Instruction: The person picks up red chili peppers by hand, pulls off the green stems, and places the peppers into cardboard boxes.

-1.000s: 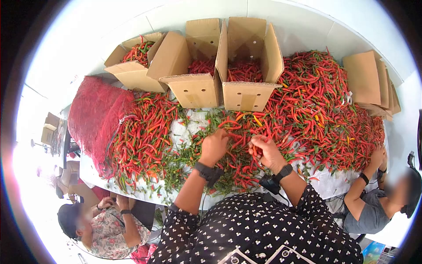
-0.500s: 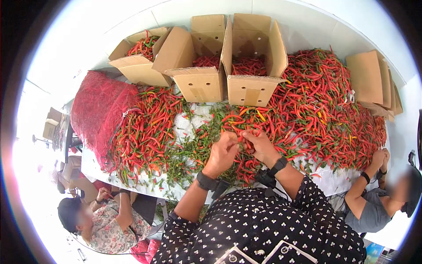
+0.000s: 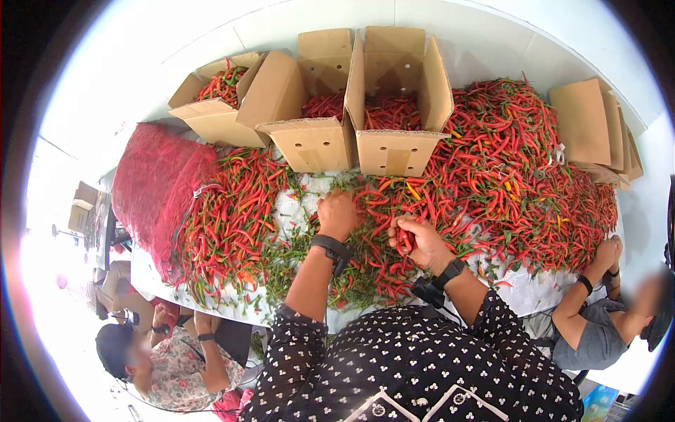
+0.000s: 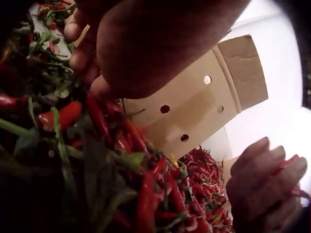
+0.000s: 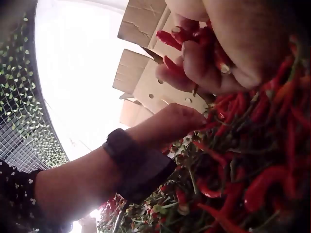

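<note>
Several red chili peppers (image 5: 206, 39) are bunched in my right hand (image 3: 424, 243), its fingers curled round them, as the right wrist view shows. My left hand (image 3: 337, 214) is over the chilies and green stems left of it, back uppermost. In the left wrist view the left fingers (image 4: 82, 60) bend downward, with a thin pale sliver beside them; whether they pinch anything I cannot tell. A red chili (image 4: 98, 119) lies right below that hand. Loose green stems and leaves (image 3: 295, 264) spread in front of it, and the big chili heap (image 3: 492, 155) rises beyond the right hand.
Open cardboard boxes (image 3: 390, 156) holding red chilies line the back. A red net sack (image 3: 158, 186) lies left beside more chilies (image 3: 235, 211). Folded cardboard (image 3: 580, 126) leans at the right. One person (image 3: 590, 330) works at the right end; another (image 3: 183, 366) sits lower left.
Half a second ago both hands met over the chilies. Since then my left hand has moved away, left and toward the boxes. The right hand still grips its chilies, slightly lower.
</note>
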`<state>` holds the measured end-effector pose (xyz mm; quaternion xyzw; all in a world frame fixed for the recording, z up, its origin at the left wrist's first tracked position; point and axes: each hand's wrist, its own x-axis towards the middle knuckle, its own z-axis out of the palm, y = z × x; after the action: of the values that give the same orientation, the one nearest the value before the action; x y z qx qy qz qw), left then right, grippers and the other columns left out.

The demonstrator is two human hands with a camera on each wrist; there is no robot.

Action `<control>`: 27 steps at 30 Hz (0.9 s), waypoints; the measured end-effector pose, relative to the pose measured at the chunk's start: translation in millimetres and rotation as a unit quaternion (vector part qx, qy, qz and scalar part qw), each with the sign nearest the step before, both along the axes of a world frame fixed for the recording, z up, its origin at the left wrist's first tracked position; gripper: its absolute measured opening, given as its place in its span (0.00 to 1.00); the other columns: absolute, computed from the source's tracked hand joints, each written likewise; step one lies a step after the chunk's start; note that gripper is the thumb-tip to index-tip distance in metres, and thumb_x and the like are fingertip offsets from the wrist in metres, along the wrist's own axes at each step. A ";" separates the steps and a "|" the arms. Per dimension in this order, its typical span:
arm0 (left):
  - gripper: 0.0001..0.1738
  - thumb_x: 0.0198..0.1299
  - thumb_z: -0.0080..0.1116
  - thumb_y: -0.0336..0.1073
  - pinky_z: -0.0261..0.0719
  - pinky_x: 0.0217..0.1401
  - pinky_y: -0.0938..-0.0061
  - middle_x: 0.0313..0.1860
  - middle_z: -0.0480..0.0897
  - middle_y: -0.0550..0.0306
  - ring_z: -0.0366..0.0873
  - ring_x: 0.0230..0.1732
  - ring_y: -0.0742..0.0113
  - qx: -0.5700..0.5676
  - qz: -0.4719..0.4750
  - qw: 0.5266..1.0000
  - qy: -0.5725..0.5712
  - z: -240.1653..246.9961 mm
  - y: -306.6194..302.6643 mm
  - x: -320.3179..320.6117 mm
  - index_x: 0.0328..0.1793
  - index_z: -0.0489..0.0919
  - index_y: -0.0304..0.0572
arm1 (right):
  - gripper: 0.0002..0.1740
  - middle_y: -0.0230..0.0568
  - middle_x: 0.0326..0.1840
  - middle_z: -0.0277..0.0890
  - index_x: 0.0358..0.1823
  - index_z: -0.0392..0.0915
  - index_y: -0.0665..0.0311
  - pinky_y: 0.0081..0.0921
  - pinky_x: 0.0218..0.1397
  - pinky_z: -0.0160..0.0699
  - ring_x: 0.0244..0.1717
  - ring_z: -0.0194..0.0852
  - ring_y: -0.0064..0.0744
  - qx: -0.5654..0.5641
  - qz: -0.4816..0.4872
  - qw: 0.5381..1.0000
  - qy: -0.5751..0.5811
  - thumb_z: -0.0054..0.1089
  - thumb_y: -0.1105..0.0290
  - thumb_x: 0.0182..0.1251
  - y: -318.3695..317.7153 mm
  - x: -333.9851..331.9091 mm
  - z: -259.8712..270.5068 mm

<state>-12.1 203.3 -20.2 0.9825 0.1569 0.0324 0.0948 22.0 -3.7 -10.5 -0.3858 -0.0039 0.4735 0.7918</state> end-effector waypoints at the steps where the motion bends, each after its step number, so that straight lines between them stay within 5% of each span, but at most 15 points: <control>1: 0.08 0.51 0.57 0.37 0.74 0.45 0.57 0.39 0.78 0.47 0.76 0.44 0.50 0.000 -0.002 1.000 0.000 -4.6 1.3 0.2 0.34 0.78 0.42 | 0.09 0.36 0.29 0.74 0.36 0.75 0.65 0.22 0.22 0.69 0.26 0.73 0.29 -0.021 -0.007 1.000 -0.015 0.48 0.69 0.67 0.0 -0.8 2.4; 6: 0.09 0.55 0.55 0.35 0.76 0.36 0.61 0.28 0.80 0.46 0.80 0.32 0.53 -0.216 0.040 0.968 -0.119 6.0 -2.8 -22.8 0.37 0.76 0.36 | 0.08 0.35 0.29 0.74 0.41 0.75 0.68 0.16 0.19 0.65 0.23 0.72 0.23 -0.042 -0.025 0.996 -0.073 0.51 0.73 0.64 -0.7 0.5 -0.8; 9: 0.08 0.56 0.54 0.32 0.75 0.34 0.68 0.29 0.81 0.47 0.81 0.30 0.59 -0.348 0.008 0.925 -0.154 13.7 -15.4 -40.9 0.39 0.76 0.34 | 0.09 0.31 0.28 0.73 0.44 0.75 0.68 0.12 0.17 0.61 0.22 0.70 0.16 -0.094 -0.031 0.988 -0.118 0.52 0.73 0.64 11.2 -3.8 12.0; 15: 0.12 0.55 0.55 0.32 0.74 0.32 0.72 0.27 0.81 0.50 0.78 0.27 0.66 -0.388 -0.040 0.910 -0.141 28.6 -36.3 -64.4 0.44 0.77 0.33 | 0.09 0.29 0.30 0.74 0.44 0.75 0.65 0.12 0.19 0.61 0.20 0.67 0.14 -0.127 -0.031 0.950 -0.284 0.54 0.71 0.64 30.2 -9.7 14.4; 18: 0.10 0.54 0.56 0.31 0.72 0.30 0.73 0.25 0.79 0.51 0.75 0.25 0.68 -0.402 -0.031 0.911 -0.085 39.7 -38.2 -68.5 0.39 0.78 0.32 | 0.08 0.30 0.27 0.74 0.42 0.76 0.66 0.14 0.18 0.61 0.19 0.66 0.16 -0.145 -0.046 0.953 -0.262 0.54 0.71 0.65 28.3 -13.6 16.5; 21: 0.08 0.53 0.58 0.31 0.74 0.30 0.68 0.27 0.79 0.46 0.78 0.27 0.56 -0.398 -0.048 0.911 -0.092 43.1 -43.7 -69.9 0.37 0.77 0.34 | 0.08 0.30 0.23 0.72 0.42 0.76 0.66 0.15 0.18 0.60 0.18 0.66 0.17 -0.137 -0.040 0.979 -0.146 0.54 0.70 0.65 20.2 -8.9 19.3; 23: 0.06 0.54 0.58 0.30 0.69 0.27 0.73 0.22 0.76 0.55 0.70 0.23 0.73 -0.433 -0.066 0.888 -0.143 44.3 -48.6 -71.9 0.34 0.76 0.32 | 0.08 0.30 0.21 0.72 0.42 0.76 0.66 0.15 0.17 0.60 0.18 0.66 0.18 -0.115 -0.031 0.987 -0.109 0.54 0.69 0.65 16.5 -8.4 21.0; 27: 0.05 0.54 0.58 0.29 0.69 0.27 0.74 0.21 0.76 0.55 0.70 0.23 0.73 -0.430 -0.080 0.882 -0.178 41.7 -50.5 -74.1 0.33 0.76 0.33 | 0.08 0.30 0.20 0.71 0.41 0.76 0.65 0.16 0.17 0.59 0.18 0.66 0.18 -0.062 -0.029 0.997 -0.031 0.55 0.68 0.65 18.6 -8.9 19.8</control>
<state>-86.3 152.8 21.5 0.8325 0.0569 0.1281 0.5360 13.0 14.9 9.3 -0.4488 0.0118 0.4377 0.7790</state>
